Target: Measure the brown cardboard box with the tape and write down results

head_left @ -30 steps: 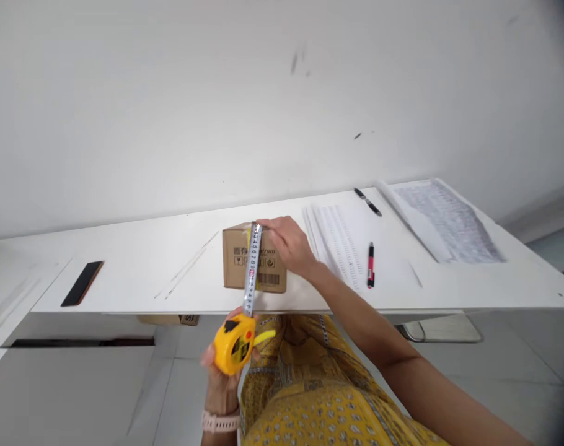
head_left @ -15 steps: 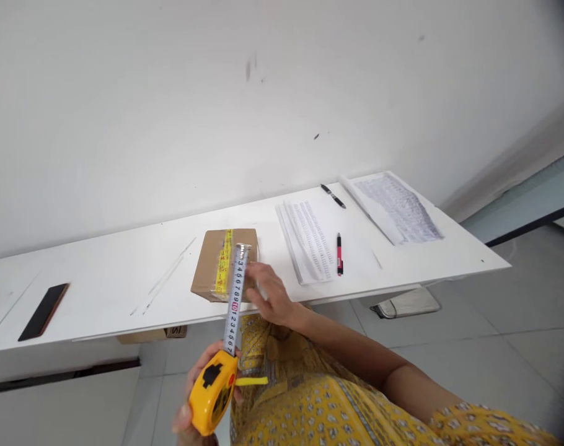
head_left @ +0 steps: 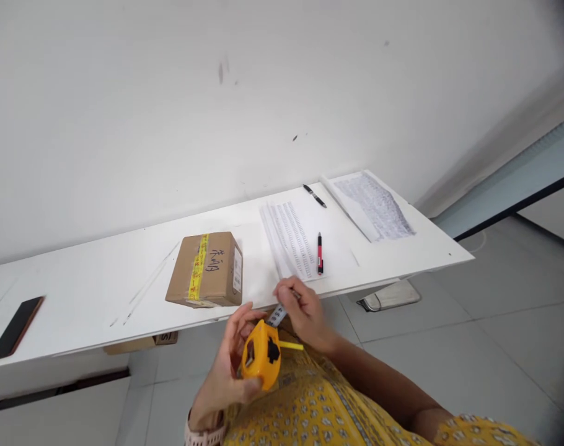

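Note:
My left hand (head_left: 229, 365) grips a yellow tape measure (head_left: 262, 354) in front of my body, below the table's front edge. My right hand (head_left: 303, 313) pinches the short stretch of tape blade (head_left: 277, 314) still sticking out of the case. A small cardboard box (head_left: 206, 269) with yellow tape along its top and handwriting on it sits on the white table (head_left: 100, 291), just left of and beyond both hands. Neither hand touches the box.
Printed sheets (head_left: 289, 238) lie right of the box with a red pen (head_left: 320, 253) on them. Farther right are more sheets (head_left: 372, 204) and a black pen (head_left: 314, 196). A dark phone (head_left: 15, 327) lies at the far left. Another carton (head_left: 140, 342) sits under the table.
The tape has come off the box and run back almost fully into the case. Both hands have drawn back from the box toward my body, and the view has swung right.

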{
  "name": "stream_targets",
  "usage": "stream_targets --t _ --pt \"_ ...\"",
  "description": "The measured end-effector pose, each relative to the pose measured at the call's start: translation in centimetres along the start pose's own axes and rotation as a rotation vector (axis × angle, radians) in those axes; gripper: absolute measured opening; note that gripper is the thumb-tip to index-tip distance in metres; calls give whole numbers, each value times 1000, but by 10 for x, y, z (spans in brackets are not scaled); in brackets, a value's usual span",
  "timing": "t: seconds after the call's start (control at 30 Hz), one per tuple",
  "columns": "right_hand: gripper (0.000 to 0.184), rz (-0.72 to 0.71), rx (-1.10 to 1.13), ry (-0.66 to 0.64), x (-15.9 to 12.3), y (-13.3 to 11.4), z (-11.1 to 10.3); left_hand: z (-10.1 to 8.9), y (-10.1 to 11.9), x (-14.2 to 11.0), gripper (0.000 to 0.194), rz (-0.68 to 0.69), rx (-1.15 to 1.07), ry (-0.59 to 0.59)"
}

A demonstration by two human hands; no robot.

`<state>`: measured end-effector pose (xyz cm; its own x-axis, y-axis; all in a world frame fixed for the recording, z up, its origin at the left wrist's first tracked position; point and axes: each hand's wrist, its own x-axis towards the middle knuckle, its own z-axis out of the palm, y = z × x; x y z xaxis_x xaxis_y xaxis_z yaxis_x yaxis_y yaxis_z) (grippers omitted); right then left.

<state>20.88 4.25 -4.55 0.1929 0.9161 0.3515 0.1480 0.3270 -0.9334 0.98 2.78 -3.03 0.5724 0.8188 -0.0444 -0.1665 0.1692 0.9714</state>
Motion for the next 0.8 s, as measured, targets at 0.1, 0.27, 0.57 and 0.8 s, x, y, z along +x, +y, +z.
stream_targets --t 0.1,0.27,0.57,0.8 --pt "24 -146 -99 -50 -11 6 0 10 9 15 92 6 67 -47" --pt "35 45 -334 311 15 35 -50 18 38 48 87 215 356 -71" --pt "53 396 -1054 117 90 110 -107 60 33 226 63 803 1239 197" --pt "36 240 -1016 -6 78 118 -118 61 -41 284 51 501 1751 58"
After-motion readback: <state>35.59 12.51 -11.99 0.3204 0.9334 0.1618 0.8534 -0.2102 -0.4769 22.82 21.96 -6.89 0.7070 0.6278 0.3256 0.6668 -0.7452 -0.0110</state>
